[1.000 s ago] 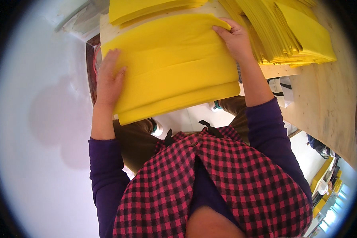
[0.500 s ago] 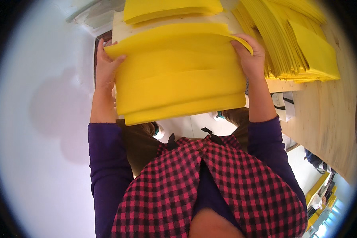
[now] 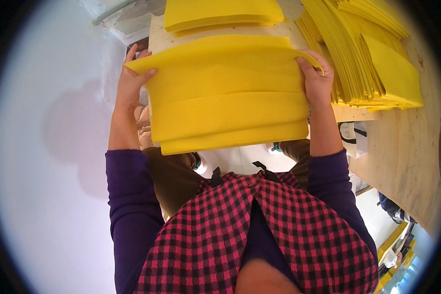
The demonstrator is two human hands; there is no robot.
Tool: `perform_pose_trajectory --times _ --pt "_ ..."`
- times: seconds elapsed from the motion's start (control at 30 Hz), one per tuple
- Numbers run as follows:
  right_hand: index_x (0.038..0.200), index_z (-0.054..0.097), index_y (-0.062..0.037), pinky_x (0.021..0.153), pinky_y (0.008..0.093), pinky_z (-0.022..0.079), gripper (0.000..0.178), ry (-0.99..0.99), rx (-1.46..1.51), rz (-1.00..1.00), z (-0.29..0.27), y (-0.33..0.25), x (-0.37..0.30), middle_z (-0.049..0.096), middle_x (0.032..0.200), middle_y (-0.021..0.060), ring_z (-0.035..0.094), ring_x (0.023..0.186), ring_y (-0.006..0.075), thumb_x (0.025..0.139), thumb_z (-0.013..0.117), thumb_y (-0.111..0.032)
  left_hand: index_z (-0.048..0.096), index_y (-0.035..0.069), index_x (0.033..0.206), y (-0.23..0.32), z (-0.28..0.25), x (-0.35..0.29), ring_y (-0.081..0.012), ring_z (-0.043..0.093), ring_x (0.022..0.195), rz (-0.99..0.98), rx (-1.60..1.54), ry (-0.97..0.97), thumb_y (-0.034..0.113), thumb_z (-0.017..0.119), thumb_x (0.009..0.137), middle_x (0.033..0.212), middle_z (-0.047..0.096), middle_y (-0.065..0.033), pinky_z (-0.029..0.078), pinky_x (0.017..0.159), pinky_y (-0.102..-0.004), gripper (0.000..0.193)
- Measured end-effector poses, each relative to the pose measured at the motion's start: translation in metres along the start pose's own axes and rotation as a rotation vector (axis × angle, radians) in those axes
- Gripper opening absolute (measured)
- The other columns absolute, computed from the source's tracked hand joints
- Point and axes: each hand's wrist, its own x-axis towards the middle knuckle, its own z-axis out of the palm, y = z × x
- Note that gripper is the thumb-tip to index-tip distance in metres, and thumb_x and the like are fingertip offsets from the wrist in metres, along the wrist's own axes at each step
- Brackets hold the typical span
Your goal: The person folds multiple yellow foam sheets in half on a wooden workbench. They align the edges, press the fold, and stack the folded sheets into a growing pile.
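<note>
A wide yellow fabric-like sheet point(image 3: 225, 93), with crosswise creases and a folded layer along its near edge, is stretched between my hands in front of my body. My left hand point(image 3: 134, 81) is closed on its far left corner, thumb on top and fingers partly behind. At the far right corner my right hand point(image 3: 318, 78) pinches the edge, which curls up over the fingers. The sheet's near edge hangs above my legs. What lies under the sheet is hidden.
Beyond the sheet, a stack of folded yellow pieces point(image 3: 225, 14) lies on the pale wooden table point(image 3: 397, 152). A larger pile of yellow pieces point(image 3: 357, 59) fans out at the far right. A white wall point(image 3: 39, 171) is close on my left. Below the table's right part sits a white bag point(image 3: 352, 137).
The sheet, the stacks and the table appear slightly lower and farther right in view. My hands keep the same hold on both corners, and the right corner is spread a little wider.
</note>
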Motion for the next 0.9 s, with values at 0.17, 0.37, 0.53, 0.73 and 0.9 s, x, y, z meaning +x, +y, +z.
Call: perform_pose_trajectory --times 0.17,0.37,0.53,0.73,0.9 --pt "0.102 0.066 -0.0013 0.074 0.0205 0.049 0.017 0.039 0.162 0.063 0.001 0.004 0.001 0.065 0.094 0.0028 0.06 0.084 0.0089 0.085 0.066 0.002 0.032 0.004 0.142 0.0 -0.005 -0.01 -0.02 0.048 0.12 -0.066 -0.085 -0.082 0.003 0.077 0.071 0.13 0.052 -0.0103 0.036 0.102 -0.0314 0.084" --pt "0.104 0.065 0.0008 0.073 0.0217 0.051 0.019 0.076 0.271 0.082 0.006 0.007 0.001 0.066 0.095 0.0061 0.061 0.084 0.0102 0.085 0.064 0.004 0.051 0.003 0.129 0.005 -0.008 -0.012 -0.0169 0.052 0.112 -0.202 -0.061 -0.104 0.001 0.073 0.076 0.121 0.058 -0.0052 0.038 0.099 -0.0294 0.057" --pt "0.105 0.064 0.0012 0.074 0.0232 0.052 0.02 0.042 0.222 0.109 -0.001 0.013 0.005 0.067 0.096 0.0064 0.062 0.085 0.0112 0.085 0.064 0.004 0.057 0.0 0.121 0.002 -0.003 -0.011 -0.0181 0.058 0.106 -0.129 -0.014 -0.127 -0.003 0.069 0.079 0.115 0.062 -0.0075 0.045 0.093 -0.0297 0.043" --pt "0.112 0.061 0.0004 0.077 0.0239 0.052 0.027 -0.025 0.126 0.224 -0.005 0.011 0.01 0.066 0.1 0.0066 0.063 0.088 0.0129 0.085 0.065 0.001 0.058 -0.001 0.118 0.0 0.003 -0.016 -0.0187 0.061 0.101 -0.129 0.108 0.026 -0.006 0.066 0.079 0.111 0.064 -0.0081 0.048 0.089 -0.0304 0.04" --pt "0.119 0.057 0.0 0.079 0.0261 0.052 0.038 -0.202 0.028 0.206 -0.012 0.003 0.018 0.065 0.106 0.0069 0.062 0.092 0.0134 0.082 0.068 0.0 0.062 0.0 0.112 -0.006 0.01 -0.027 -0.0156 0.061 0.097 -0.103 0.042 0.076 -0.003 0.068 0.077 0.107 0.065 -0.0067 0.047 0.086 -0.0284 0.036"
